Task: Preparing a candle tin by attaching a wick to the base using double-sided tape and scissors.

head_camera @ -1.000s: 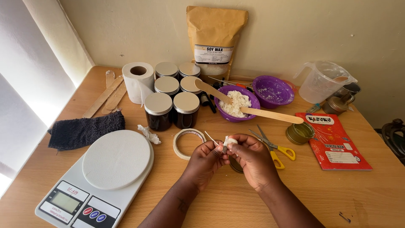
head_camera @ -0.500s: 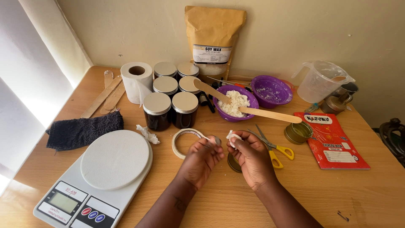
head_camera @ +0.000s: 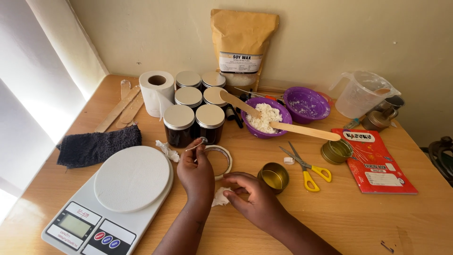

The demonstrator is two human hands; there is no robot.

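Note:
My left hand pinches a thin candle wick with a small round metal base, held up over a roll of clear tape on the wooden table. My right hand rests low on the table, fingers curled next to a crumpled white tissue scrap. Just right of that hand stands a small open gold tin.
A white digital kitchen scale lies at the left front. Behind stand several lidded dark jars, a paper roll, a brown wax bag, two purple bowls, a wooden spatula, yellow scissors, a second tin, a red booklet, a measuring jug.
Both hands were together at the tissue over the gold tin. They have come apart: the left lifted the wick towards the jars, the right dropped to the table and the tin is uncovered.

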